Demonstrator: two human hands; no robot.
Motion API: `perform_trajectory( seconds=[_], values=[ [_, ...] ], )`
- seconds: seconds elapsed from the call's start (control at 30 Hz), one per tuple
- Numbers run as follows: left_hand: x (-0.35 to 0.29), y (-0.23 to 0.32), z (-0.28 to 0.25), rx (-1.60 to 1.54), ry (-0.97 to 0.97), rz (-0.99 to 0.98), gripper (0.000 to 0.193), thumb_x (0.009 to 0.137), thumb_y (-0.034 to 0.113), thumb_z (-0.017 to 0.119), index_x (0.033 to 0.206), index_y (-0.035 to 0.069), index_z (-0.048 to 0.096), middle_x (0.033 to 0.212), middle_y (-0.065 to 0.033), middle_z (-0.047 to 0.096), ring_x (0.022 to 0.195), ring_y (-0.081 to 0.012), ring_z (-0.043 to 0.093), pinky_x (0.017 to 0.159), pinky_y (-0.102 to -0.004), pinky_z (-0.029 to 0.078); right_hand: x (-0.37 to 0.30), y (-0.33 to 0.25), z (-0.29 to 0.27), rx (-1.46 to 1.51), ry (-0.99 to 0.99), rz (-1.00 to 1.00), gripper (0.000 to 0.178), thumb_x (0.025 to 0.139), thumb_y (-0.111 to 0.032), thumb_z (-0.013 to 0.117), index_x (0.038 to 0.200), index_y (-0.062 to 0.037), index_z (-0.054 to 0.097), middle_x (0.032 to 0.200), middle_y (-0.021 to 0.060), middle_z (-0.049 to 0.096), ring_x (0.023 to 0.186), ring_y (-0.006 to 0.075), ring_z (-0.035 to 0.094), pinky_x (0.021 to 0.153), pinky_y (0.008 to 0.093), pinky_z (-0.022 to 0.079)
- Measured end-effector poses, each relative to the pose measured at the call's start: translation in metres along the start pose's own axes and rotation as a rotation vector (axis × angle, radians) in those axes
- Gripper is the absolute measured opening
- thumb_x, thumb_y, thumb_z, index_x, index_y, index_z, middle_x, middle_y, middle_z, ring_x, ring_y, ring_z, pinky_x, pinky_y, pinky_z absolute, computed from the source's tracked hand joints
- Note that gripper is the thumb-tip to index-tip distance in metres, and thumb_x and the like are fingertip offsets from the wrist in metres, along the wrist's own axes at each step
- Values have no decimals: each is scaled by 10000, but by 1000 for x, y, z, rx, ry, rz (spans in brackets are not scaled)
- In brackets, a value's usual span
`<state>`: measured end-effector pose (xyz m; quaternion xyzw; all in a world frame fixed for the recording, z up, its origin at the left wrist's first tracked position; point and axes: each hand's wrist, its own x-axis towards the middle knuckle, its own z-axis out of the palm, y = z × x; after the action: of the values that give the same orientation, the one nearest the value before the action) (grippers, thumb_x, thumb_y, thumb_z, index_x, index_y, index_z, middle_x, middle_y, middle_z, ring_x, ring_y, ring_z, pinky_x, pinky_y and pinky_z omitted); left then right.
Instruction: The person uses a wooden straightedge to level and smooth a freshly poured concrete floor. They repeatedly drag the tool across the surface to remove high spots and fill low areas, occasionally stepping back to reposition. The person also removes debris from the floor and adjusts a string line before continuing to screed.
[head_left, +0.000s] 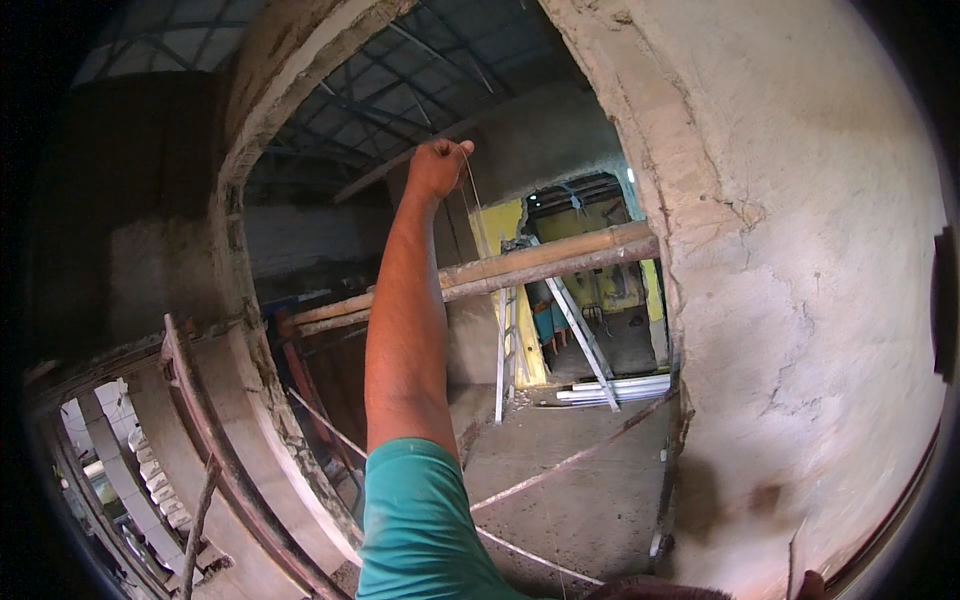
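Observation:
My left arm, in a teal sleeve, reaches up through the middle of the view. At its end my left hand [438,168] is closed, thumb and fingers pinched on a thin string [474,187]. The string hangs from the fingertips, in front of a rough-edged wall opening. At the lower right edge, a small part of my right hand [811,585] shows beside a thin upright strip [795,562] against the plastered wall. The rest of that hand is out of the picture, so its grip is hidden.
Bamboo poles [560,255] cross the opening. Beyond stand an aluminium ladder [575,325] and a stack of white lengths [615,389] on the floor. Plastered wall [800,250] fills the right side. A rusty metal frame [215,450] stands at left; thin braces [570,468] cross low down.

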<state>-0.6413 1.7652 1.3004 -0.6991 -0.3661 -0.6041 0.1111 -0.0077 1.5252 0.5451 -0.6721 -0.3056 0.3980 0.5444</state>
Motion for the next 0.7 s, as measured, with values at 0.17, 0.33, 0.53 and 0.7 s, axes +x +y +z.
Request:
perform_trajectory(
  seconds=[0.17, 0.33, 0.53, 0.7],
  values=[
    [-15, 38, 21, 9, -99, -50, 374, 822, 361, 711, 777, 1, 622, 618, -57, 576, 528, -135, 533, 508, -307, 442, 29, 34, -23, -171, -92, 50, 199, 779, -333, 611, 736, -139, 590, 645, -13, 502, 608, 157, 491, 547, 348, 395],
    [-23, 67, 68, 35, -280, -52, 394, 850, 431, 674, 846, 43, 605, 719, -40, 584, 628, -149, 536, 581, -315, 472, 54, 100, -58, -315, -165, 147, 223, 773, -355, 617, 749, -133, 606, 647, -5, 523, 613, 167, 512, 548, 359, 409],
    [-49, 103, 126, 136, -342, 29, 462, 812, 495, 687, 941, 59, 607, 796, -49, 597, 737, -156, 573, 714, -328, 520, 70, 190, -100, -310, -254, 283, 256, 766, -381, 625, 765, -125, 626, 649, 4, 547, 619, 180, 537, 550, 371, 426],
    [-71, 140, 176, 184, -326, 158, 350, 807, 271, 655, 1013, -11, 627, 860, -119, 653, 751, -183, 598, 638, -346, 471, 65, 229, -110, -262, -308, 368, 268, 762, -378, 630, 770, -111, 645, 656, 29, 574, 620, 201, 562, 552, 378, 445]
  ],
)
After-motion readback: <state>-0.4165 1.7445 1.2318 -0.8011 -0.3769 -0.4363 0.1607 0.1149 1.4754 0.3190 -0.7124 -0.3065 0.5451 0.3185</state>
